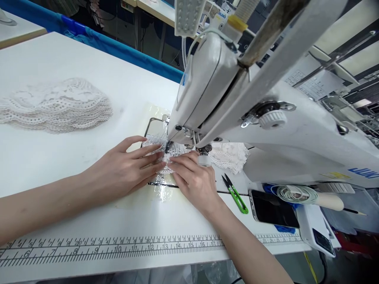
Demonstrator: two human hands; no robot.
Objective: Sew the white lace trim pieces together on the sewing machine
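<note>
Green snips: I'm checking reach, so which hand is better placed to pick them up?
Likely the right hand: the green snips lie close beside it, while the left hand is farther away. Both hands rest on the white lace.

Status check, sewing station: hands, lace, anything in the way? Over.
Left hand: fingers spread over white lace. Right hand: fingertips on it too, near the presser foot. Snips off to the right, not in the way.

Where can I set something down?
White tabletop is bare between the scalloped white lace pile and left forearm, and between that forearm and black printed ruler. Crowded: right of the right hand, green-handled snips, black-screened phone.
</note>
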